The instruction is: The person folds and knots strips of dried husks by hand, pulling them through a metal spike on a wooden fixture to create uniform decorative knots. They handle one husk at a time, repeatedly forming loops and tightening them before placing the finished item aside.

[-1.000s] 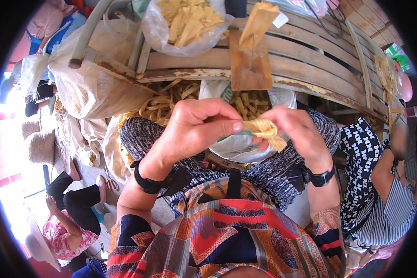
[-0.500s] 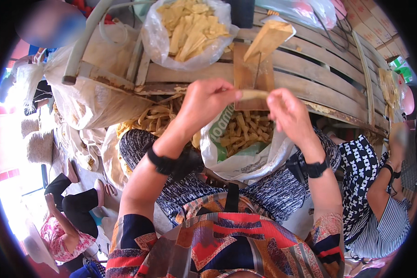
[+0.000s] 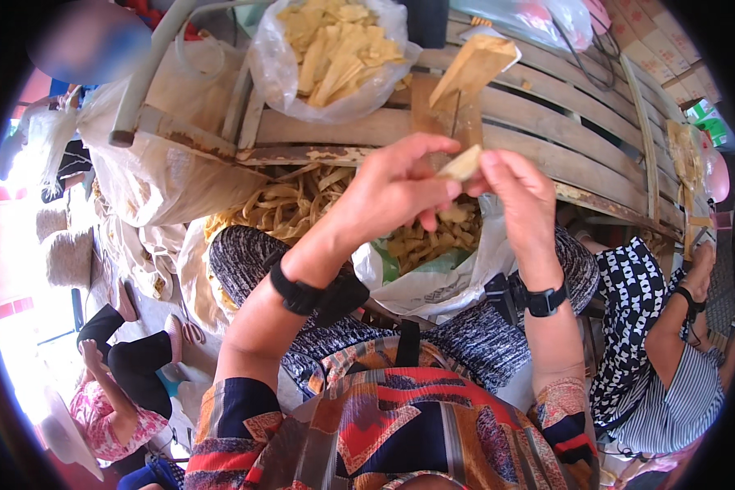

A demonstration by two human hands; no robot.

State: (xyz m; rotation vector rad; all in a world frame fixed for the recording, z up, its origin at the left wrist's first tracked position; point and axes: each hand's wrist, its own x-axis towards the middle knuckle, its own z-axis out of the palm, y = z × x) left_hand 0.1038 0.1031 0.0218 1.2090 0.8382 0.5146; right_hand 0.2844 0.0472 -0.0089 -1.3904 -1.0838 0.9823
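Over the near edge of the slatted bench, my right hand (image 3: 518, 184) pinches a short pale-yellow strip (image 3: 463, 164) by its right end, between thumb and fingers. My left hand (image 3: 404, 184) sits at the strip's other end, with its thumb and index finger spread apart around it. Just below both hands, an open white sack (image 3: 433, 298) holds many cut yellowish pieces (image 3: 433, 242). Beyond them lies a flat wooden board (image 3: 423, 102) with a tilted wooden block (image 3: 475, 69) raised on it and a thin dark upright piece under the block.
A clear plastic bag (image 3: 273, 86) of flat yellow pieces stands on the slatted bench (image 3: 563, 122). Long yellowish strips (image 3: 298, 200) are heaped left of the sack. A metal bench arm (image 3: 151, 69) rises at left. Another person (image 3: 670, 327) sits close at right, another (image 3: 114, 400) at lower left.
The strip has tilted and looks shorter from this side. My left hand has moved right and spread its thumb and index finger; my right hand still pinches the strip.
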